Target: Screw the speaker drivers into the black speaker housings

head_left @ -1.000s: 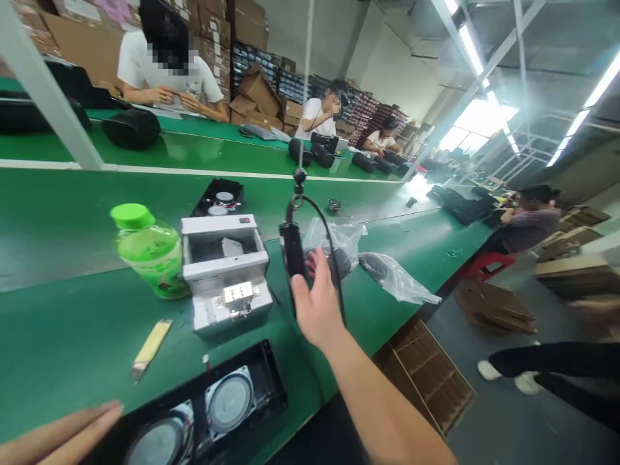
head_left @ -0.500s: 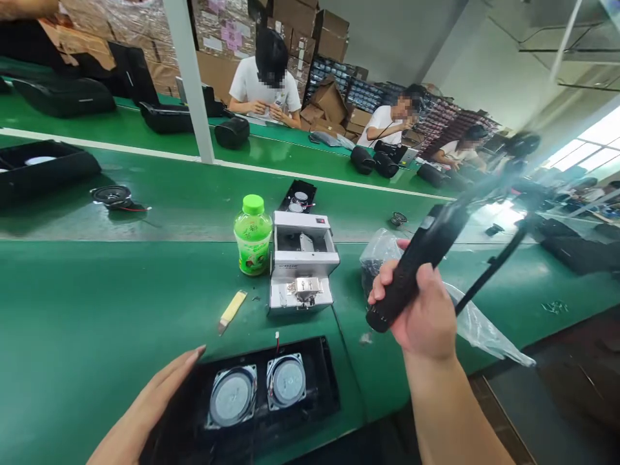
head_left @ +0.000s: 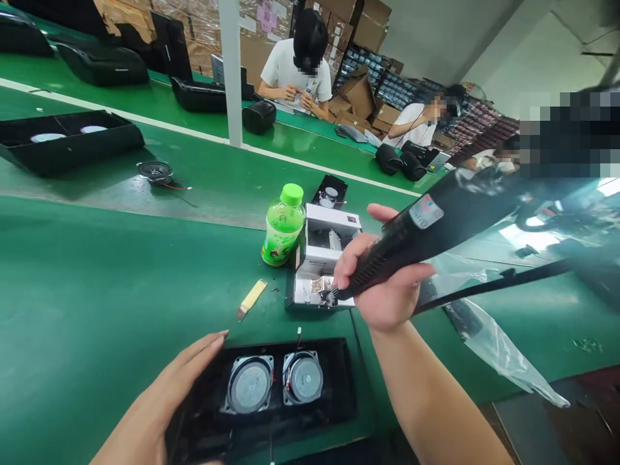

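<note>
My right hand (head_left: pixel 382 284) is closed around a black electric screwdriver (head_left: pixel 436 226), tilted with its tip down at the white screw feeder box (head_left: pixel 325 255). A black cable (head_left: pixel 504 279) trails from the tool to the right. My left hand (head_left: pixel 159 400) lies flat with fingers stretched out on the left end of a black speaker panel (head_left: pixel 334 403) holding two round speaker drivers (head_left: pixel 274 381) near the table's front edge.
A green bottle (head_left: pixel 282 226) stands left of the feeder box, a yellow strip (head_left: pixel 252 298) lies in front of it. A clear plastic bag (head_left: pixel 489 339) lies to the right. A loose speaker (head_left: pixel 155 171) and black trays (head_left: pixel 62 139) lie on the belt. Other people work at the far side.
My right hand has brought the screwdriver left and down, from beside the plastic bag to the feeder box. The view shifted left. My left hand stays on the speaker panel.
</note>
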Demonstrator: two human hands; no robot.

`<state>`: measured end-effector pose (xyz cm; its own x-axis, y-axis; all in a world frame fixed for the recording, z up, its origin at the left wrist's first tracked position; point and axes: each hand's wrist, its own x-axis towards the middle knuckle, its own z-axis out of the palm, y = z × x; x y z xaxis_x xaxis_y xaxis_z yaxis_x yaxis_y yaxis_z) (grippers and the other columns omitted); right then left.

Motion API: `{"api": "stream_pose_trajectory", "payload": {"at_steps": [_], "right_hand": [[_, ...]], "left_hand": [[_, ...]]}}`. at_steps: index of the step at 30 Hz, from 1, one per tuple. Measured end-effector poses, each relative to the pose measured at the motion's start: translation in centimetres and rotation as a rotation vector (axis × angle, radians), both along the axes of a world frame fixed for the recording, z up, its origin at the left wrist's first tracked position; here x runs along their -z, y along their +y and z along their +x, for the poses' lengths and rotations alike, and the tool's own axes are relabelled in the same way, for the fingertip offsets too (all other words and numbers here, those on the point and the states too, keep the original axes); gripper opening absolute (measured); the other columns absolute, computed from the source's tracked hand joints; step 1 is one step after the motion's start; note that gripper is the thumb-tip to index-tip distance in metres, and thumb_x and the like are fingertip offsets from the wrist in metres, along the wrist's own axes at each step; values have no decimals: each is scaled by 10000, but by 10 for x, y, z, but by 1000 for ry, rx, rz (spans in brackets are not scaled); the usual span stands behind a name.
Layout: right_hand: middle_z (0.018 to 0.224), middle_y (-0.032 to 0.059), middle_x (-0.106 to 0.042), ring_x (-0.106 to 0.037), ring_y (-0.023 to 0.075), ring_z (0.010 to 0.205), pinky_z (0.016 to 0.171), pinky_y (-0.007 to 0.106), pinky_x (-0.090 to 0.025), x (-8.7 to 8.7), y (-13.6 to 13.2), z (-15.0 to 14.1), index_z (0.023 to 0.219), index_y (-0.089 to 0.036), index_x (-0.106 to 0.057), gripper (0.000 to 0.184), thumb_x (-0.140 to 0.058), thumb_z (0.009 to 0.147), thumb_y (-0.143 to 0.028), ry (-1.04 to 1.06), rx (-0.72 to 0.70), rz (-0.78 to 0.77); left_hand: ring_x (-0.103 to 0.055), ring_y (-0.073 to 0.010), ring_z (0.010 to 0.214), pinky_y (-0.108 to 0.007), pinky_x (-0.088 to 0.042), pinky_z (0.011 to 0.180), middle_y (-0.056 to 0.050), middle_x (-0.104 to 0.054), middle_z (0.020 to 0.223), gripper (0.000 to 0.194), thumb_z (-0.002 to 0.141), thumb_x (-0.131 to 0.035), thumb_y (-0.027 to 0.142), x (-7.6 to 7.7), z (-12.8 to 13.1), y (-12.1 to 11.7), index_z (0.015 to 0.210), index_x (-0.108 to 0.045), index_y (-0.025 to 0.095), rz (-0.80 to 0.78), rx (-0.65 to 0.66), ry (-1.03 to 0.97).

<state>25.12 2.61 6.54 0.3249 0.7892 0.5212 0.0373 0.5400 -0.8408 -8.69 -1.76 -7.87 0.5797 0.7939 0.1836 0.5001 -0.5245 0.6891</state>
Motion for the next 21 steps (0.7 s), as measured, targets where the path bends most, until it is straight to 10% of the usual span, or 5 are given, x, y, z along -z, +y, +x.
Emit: {"api": "stream_pose_trajectory", "payload": {"at_steps": [21], "right_hand": [[661,-18,-717,-618,179,501,498,335,-588,-42,-87,-5,1278,-317,-781,558,-661,975,-770,214,85,-82]], "left_hand": [[-514,-428,1590,-633,-415,1342,-91,-464,1778,940,975,-491,901,-18,12,-6,1751,-283,413,-144,-75,-29]]}}
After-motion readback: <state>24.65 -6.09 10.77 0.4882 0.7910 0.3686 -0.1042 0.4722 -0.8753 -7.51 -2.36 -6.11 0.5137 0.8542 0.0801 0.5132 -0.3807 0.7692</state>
